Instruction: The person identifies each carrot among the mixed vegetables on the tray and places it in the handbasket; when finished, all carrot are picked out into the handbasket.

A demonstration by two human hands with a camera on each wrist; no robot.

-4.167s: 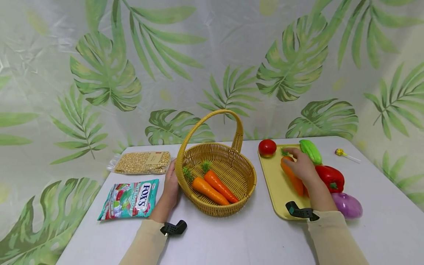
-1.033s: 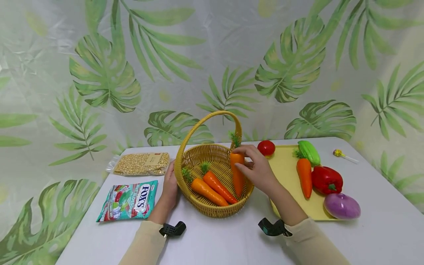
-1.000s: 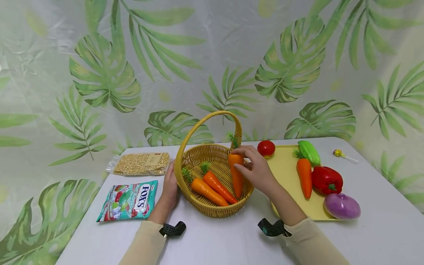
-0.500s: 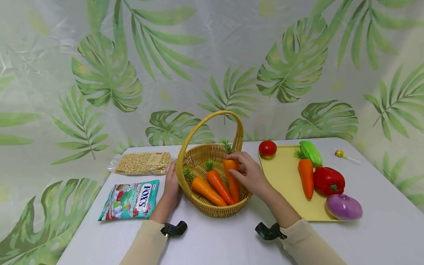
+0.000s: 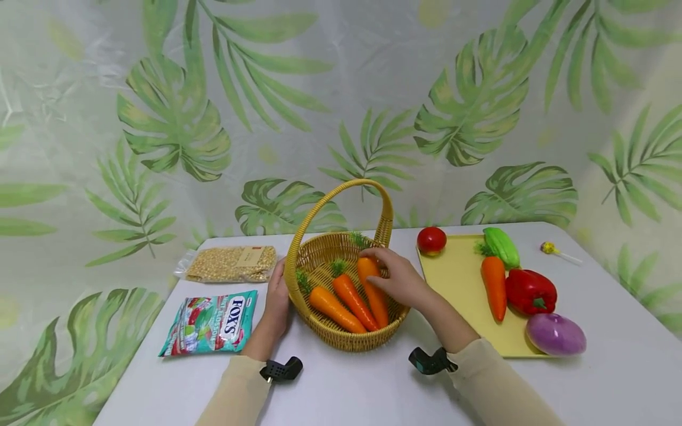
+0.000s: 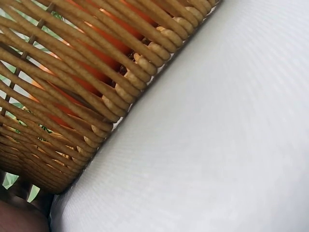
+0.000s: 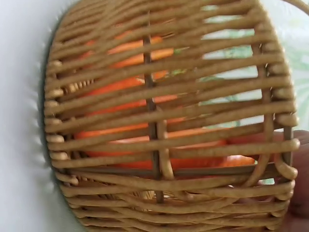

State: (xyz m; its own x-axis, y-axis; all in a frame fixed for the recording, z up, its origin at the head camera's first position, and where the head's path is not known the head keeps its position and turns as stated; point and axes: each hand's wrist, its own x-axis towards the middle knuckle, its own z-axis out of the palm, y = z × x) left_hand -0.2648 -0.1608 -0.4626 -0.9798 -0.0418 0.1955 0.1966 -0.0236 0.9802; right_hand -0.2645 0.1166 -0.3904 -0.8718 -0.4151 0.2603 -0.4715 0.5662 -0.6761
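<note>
My right hand (image 5: 396, 278) reaches over the right rim of the wicker basket (image 5: 346, 342). Its thumb and fingers pinch an orange carrot (image 5: 375, 296) near the leafy top, and the carrot lies slanted inside. Two more carrots rest to its left, a middle carrot (image 5: 354, 300) and a left carrot (image 5: 333, 307). Outside the basket's left wall, my left hand (image 5: 277, 299) rests its fingers along the weave, fingertips partly hidden. Through the weave in the right wrist view, orange carrots (image 7: 125, 92) show, with fingers (image 7: 299, 140) at the rim.
On the right, a yellow tray (image 5: 453, 284) bears a carrot (image 5: 494, 287), green vegetable (image 5: 501, 247), tomato (image 5: 431, 240), red pepper (image 5: 530, 291) and purple onion (image 5: 556, 335). A lollipop (image 5: 559, 252) lies beyond. Left are a grain bag (image 5: 229, 264) and candy bag (image 5: 210, 322).
My right hand took a carrot from the tray, carried it left into the basket and lowered it from nearly upright to a slant beside the others. The left hand stayed at the basket.
</note>
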